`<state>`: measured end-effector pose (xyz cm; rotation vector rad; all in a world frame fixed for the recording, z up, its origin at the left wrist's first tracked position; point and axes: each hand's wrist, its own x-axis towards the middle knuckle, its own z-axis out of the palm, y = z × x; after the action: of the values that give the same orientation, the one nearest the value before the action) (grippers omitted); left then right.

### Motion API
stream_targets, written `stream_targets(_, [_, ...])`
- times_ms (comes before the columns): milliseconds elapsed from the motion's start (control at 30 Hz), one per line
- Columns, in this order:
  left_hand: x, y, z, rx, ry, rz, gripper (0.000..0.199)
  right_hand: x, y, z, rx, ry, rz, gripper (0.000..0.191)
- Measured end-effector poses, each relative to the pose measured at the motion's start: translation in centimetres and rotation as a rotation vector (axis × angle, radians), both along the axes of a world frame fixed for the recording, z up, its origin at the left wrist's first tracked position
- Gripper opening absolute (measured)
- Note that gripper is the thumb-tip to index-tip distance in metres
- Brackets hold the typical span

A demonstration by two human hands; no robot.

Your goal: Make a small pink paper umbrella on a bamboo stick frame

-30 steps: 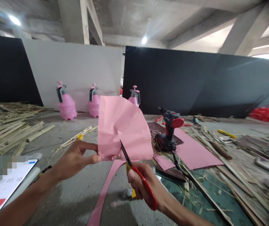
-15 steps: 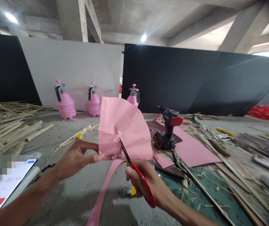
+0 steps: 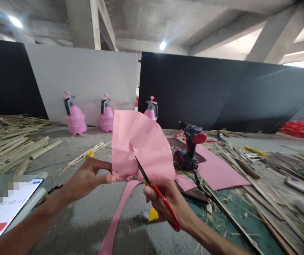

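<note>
My left hand (image 3: 89,177) pinches the lower left corner of a curved, creased sheet of pink paper (image 3: 138,141), thumb in front. In my right hand (image 3: 165,202) are red-handled scissors (image 3: 165,200), their dark blades pointing up and left across the front of the sheet. The blades look closed or nearly so. Fingers of my right hand are close to the sheet's lower edge; whether they grip it too is hidden. A long pink paper strip (image 3: 117,219) hangs or lies below the sheet. Beneath my right hand sits a yellow-tipped object (image 3: 152,214), partly covered.
A cordless drill (image 3: 190,143) stands to the right beside a flat pink sheet (image 3: 221,170). Bamboo strips (image 3: 13,145) lie heaped at left, with more at right. Three pink spray bottles (image 3: 76,120) stand at the back before upright panels. A phone (image 3: 11,209) is at lower left.
My right hand and the scissors have shifted slightly right and down. The sheet's right edge has swung a little outward. My left hand keeps its pinch.
</note>
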<state>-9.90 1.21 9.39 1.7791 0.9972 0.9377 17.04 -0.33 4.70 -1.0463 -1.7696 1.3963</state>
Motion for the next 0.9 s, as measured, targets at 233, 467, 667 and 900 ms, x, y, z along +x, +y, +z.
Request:
stream_targets(233, [-0.2, 0.0, -0.1, 0.010, -0.005, -0.010, 0.030, 0.5, 0.0, 0.4, 0.034, -0.033, 0.011, 0.051])
stream_targets(467, [-0.2, -0.1, 0.0, 0.000, 0.029, 0.008, 0.023, 0.6, 0.3, 1.3, 0.125, -0.125, 0.000, 0.054])
stream_targets(667, [-0.2, 0.0, -0.2, -0.008, 0.038, 0.022, 0.024, 1.0, 0.2, 2.2, 0.202, -0.198, 0.014, 0.057])
stream_targets(900, [0.0, 0.0, -0.1, 0.044, 0.060, 0.039, 0.019, 1.0, 0.4, 1.8, 0.211, -0.248, -0.012, 0.054])
